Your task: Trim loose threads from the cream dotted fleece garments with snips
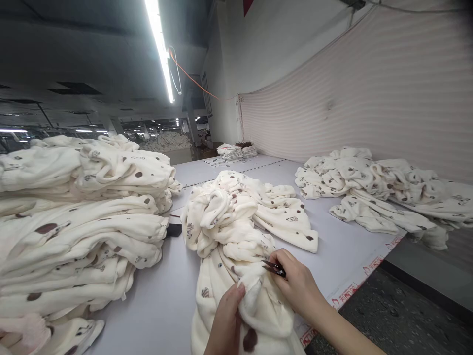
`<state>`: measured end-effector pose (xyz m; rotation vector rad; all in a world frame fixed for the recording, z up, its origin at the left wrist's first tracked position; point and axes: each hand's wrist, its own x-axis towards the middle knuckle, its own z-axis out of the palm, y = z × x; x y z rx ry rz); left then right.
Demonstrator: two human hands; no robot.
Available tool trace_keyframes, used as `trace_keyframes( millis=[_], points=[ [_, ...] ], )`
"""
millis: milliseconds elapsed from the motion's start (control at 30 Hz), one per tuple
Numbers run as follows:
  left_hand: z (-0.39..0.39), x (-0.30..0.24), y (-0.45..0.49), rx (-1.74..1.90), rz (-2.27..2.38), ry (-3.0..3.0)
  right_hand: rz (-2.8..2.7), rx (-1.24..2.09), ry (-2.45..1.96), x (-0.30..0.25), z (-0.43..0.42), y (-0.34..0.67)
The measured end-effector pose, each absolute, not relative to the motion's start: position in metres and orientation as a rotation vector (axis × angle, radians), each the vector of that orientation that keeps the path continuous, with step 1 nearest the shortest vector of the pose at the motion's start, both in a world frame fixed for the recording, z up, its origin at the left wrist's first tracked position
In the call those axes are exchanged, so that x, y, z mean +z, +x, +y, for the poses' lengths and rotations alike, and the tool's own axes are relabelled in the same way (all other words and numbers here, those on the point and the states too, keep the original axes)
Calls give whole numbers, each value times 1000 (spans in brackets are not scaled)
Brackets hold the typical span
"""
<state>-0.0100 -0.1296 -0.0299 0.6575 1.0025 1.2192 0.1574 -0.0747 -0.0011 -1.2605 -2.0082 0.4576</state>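
Note:
A cream fleece garment [244, 241] with brown spots and small printed figures lies bunched across the table in front of me. My left hand [227, 315] is closed on a fold of it, thumb on top. In my right hand [293, 278] is a pair of small dark thread snips [274, 267], gripped with the fingers around it. The tip points left, close above the fabric and a little beyond my left thumb. The right fingers partly hide the snips, and the fabric hides the left fingertips.
Tall stacks of similar fleece [84, 222] stand on the left. A looser heap [369, 182] lies at the right, overhanging the table edge. A small black object [173, 230] sits beside the left stack. Folded white bundles [231, 152] are at the far end of the table [148, 315].

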Motion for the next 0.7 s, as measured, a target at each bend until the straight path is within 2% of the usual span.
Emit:
trace_keyframes(
  millis=[167, 367, 700],
  points=[
    [-121, -42, -11, 1265, 1009, 653, -2097, 743, -1179, 13, -81, 165],
    [-117, -52, -13, 1317, 1145, 725, -2178, 595, -1222, 12, -81, 166],
    [-112, -25, -7, 1244, 1070, 677, -2006, 927, -1158, 16, -51, 169]
  ],
)
